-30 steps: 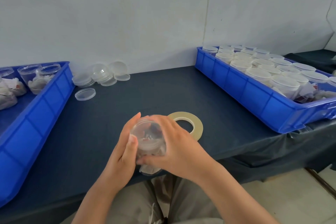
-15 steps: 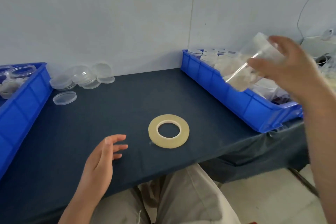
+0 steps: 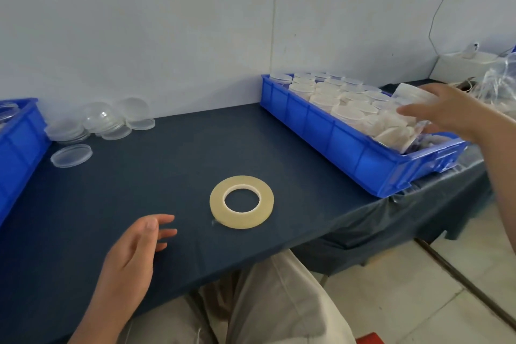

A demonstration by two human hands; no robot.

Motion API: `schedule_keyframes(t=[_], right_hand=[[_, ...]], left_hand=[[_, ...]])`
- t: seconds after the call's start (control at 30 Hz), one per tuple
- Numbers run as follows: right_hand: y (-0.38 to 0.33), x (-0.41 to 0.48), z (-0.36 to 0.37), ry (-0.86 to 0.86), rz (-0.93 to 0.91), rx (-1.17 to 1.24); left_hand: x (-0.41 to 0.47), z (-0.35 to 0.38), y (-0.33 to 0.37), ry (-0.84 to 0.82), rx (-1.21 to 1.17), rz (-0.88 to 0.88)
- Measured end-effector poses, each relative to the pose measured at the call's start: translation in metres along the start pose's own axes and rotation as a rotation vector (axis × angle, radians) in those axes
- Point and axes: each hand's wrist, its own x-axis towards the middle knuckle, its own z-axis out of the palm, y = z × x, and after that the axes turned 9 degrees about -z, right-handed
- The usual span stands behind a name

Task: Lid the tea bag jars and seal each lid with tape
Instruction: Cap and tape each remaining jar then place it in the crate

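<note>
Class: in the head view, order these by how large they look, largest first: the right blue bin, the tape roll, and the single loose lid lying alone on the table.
1. Right blue bin, by far the largest.
2. Tape roll.
3. Single loose lid, which looks smaller, but it lies farther from the camera, so their true order is unsure.

No text, label, brand, number or sign can be read anywhere in the view; the jars, lids, bins and tape roll show no legible marking.

Left hand (image 3: 134, 251) low, fingers (image 3: 164, 219) loosely spread; right hand (image 3: 444, 112) extended, gripping.
</note>
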Motion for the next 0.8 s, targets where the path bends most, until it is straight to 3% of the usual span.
schedule_keyframes(t=[0.1,0.17,0.37,0.53,0.63,0.8], right_hand=[[0.006,0.006,0.005,-0.002,-0.021,-0.222],[0.008,0.005,0.019,-0.094,-0.028,-0.338],[0.027,0.016,0.055,-0.297,-0.051,-0.407],[0.018,0.036,0.049,-0.424,0.072,-0.745],[0.009,0.041,0.037,-0.535,0.116,-0.718],[0.006,0.042,0.038,-0.441,-0.004,-0.736]], left_hand=[[-0.006,0.004,0.009,-0.006,0.010,0.001],[-0.009,0.005,0.015,-0.009,0.015,-0.004],[-0.013,0.007,0.028,-0.032,0.048,-0.022],[-0.015,0.007,0.032,-0.040,0.063,-0.018],[-0.018,0.007,0.035,-0.031,0.058,-0.012],[-0.017,0.007,0.034,-0.028,0.101,-0.006]])
